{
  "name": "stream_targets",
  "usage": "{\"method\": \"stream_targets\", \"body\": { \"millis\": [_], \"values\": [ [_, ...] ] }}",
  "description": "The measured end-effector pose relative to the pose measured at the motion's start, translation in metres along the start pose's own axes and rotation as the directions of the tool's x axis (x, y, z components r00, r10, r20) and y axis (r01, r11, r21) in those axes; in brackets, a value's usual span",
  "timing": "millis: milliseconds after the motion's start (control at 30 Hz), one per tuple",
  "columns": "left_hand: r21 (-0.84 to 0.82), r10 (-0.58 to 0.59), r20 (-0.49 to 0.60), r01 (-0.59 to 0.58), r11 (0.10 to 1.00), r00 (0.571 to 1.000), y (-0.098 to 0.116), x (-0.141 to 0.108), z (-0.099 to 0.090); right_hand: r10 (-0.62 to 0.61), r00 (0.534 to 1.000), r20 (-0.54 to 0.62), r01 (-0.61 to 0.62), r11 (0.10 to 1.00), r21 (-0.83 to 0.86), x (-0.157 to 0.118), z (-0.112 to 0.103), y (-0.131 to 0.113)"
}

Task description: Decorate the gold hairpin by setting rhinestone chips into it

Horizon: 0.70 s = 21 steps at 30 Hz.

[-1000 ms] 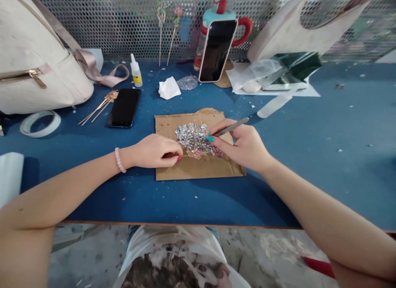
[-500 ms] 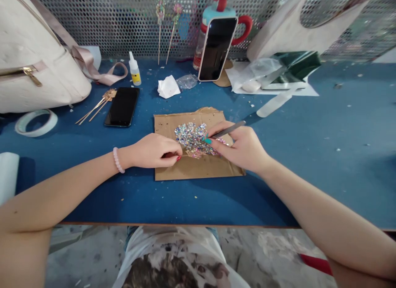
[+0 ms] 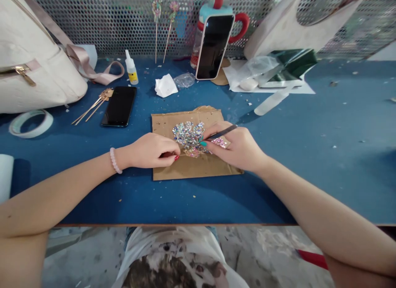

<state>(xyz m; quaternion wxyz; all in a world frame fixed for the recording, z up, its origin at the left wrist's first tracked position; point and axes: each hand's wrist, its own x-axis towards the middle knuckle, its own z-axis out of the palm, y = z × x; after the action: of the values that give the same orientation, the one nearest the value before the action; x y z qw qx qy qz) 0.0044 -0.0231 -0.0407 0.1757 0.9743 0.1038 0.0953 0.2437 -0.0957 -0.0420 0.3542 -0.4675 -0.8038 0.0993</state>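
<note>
A heap of small glittering rhinestones (image 3: 186, 133) lies on a brown cardboard sheet (image 3: 182, 172). My left hand (image 3: 154, 151) is closed at the sheet's left side, pinching the thin stem of a hairpin. Its pinkish ornamented head (image 3: 193, 152) rests at the heap's near edge and partly blends with the stones. In my right hand (image 3: 233, 145) is a pair of dark tweezers (image 3: 222, 132), gripped between thumb and fingers. The tweezers' tips are hidden by my fingers, close over the rhinestones. Some pink stones show beneath the right hand.
Behind the sheet stand a propped phone (image 3: 215, 46), a red-handled bottle (image 3: 206, 11) and a glue bottle (image 3: 131, 69). Leftward lie a black phone (image 3: 119, 106), gold hairpins (image 3: 98, 104), a tape roll (image 3: 31, 123) and a bag (image 3: 37, 61). Plastic packets (image 3: 278, 69) lie back right.
The whole view has shifted slightly left. My right hand has tilted and moved a little with the tweezers, which lie lower over the heap. My left hand keeps its pinch on the hairpin.
</note>
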Motion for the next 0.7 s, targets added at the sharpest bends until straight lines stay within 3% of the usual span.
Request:
{"method": "stream_targets", "body": {
  "millis": [700],
  "values": [
    [0.017, 0.017, 0.007, -0.017, 1.000, 1.000, -0.0005, -0.0001, 0.0006, -0.129, 0.986, 0.104, 0.135, 0.989, -0.056, 0.0015, 0.0012, 0.0045]
  ]
}}
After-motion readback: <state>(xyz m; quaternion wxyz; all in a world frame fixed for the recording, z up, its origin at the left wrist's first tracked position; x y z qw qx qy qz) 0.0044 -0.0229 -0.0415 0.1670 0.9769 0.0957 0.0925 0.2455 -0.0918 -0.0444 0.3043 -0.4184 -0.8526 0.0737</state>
